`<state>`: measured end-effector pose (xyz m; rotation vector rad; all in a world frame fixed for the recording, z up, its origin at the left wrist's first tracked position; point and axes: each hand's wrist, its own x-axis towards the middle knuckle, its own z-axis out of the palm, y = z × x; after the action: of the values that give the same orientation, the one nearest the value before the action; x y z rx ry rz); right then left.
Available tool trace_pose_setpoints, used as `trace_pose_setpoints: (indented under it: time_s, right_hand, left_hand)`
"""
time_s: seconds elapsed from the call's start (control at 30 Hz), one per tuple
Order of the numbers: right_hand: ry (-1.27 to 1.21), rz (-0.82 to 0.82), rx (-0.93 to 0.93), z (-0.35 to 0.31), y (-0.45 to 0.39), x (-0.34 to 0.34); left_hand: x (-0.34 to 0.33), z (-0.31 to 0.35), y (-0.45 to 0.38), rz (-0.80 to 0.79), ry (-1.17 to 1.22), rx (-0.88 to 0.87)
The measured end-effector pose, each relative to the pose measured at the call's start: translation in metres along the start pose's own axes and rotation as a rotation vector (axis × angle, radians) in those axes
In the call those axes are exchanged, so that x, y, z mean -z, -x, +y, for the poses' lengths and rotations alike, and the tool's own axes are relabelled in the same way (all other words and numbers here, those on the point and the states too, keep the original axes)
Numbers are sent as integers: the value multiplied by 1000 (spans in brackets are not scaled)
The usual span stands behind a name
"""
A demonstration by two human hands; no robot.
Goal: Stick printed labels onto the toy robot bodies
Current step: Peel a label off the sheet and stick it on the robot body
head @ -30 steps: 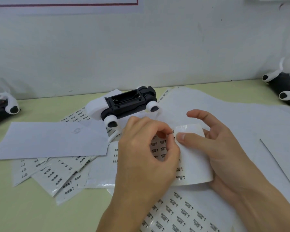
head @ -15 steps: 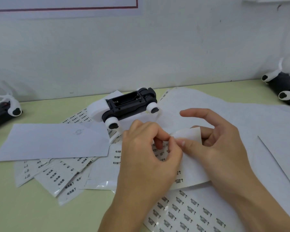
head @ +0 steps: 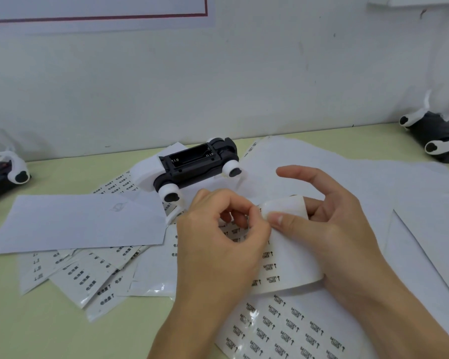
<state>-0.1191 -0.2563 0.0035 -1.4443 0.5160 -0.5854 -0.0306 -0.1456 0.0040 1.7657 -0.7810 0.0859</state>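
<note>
Right hand [head: 329, 237] grips the curled label sheet [head: 285, 255] near the table's [head: 49, 320] front edge, thumb clamped on top. Left hand [head: 218, 244] pinches at a label, fingertips together. Toy robot body [head: 196, 167] lies upturned toward the back edge.

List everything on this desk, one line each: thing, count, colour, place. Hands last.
Black-and-white plastic toy robot body: one, upturned, centre rear.
More toy robots: two, black-white, far left and far right edges.
Curled white label sheet: one, held in both hands.
Flat sheet printed BATTERY COVER: one, white, front.
Loose label strips: several, white, front left.
Blank white paper: one, left.
Pale green desk: one.
Left hand: pinching at the sheet.
Right hand: holding the sheet.
</note>
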Motion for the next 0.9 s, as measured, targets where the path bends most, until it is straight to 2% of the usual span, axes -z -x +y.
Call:
trace_pose_setpoints:
  time_s: [0.2, 0.6, 0.8, 0.9]
  right_hand:
    - [-20, -56, -33, -1, -1, 4]
    - [-45, -137, -82, -2, -3, 11]
    - [-26, -80, -59, -1, -3, 14]
    - [-4, -54, -58, 0, -3, 13]
  left_hand:
    - [0, -2, -1, -115, -16, 5]
    - [3, 0, 1, -144, -61, -90]
    - [2, 3, -1, -90, -186, -196]
    - [2, 4, -2, -118, -169, -170]
